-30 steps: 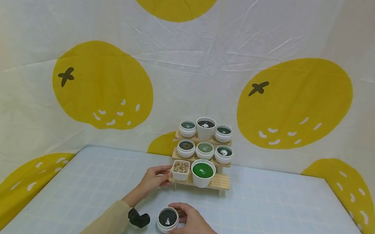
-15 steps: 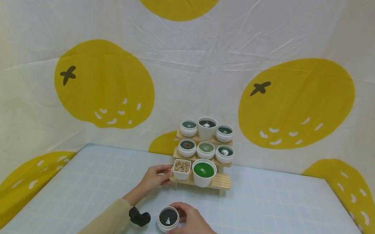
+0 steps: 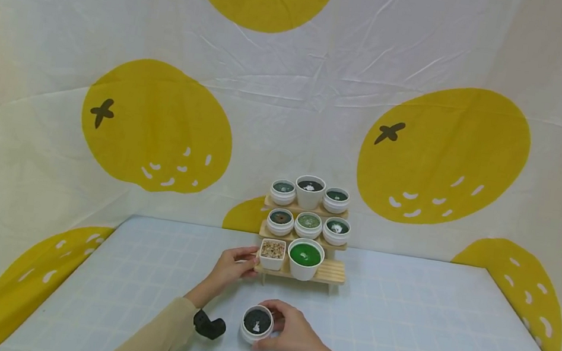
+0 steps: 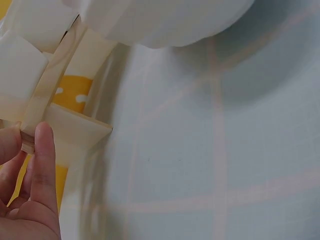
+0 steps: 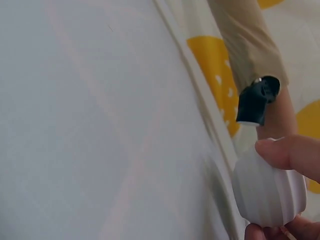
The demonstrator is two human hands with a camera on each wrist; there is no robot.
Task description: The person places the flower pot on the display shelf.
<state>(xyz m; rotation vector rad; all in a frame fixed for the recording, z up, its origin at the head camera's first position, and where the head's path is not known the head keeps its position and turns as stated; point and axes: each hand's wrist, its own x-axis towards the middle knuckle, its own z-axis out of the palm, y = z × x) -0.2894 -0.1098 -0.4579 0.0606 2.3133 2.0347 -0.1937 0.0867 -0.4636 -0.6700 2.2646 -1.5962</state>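
Observation:
In the head view my right hand holds a small round white pot with a dark top and a little white figure on it. The right wrist view shows the pot's ribbed wall, thumb on one side and fingers on the other. My left hand is at the left end of a three-tier wooden stand. In the left wrist view its thumb and fingers pinch the end of the lowest shelf board. Next to those fingers sits a square white pot of speckled pebbly bits.
A larger white pot with a bright green top shares the lowest shelf. Several white pots with dark or green tops fill the upper two shelves. The stand is on a pale blue checked cloth, before a white curtain with yellow fruit prints.
My right hand has shifted slightly forward and to the right with the pot. The left hand keeps its pinch on the shelf end, and the stand has not moved.

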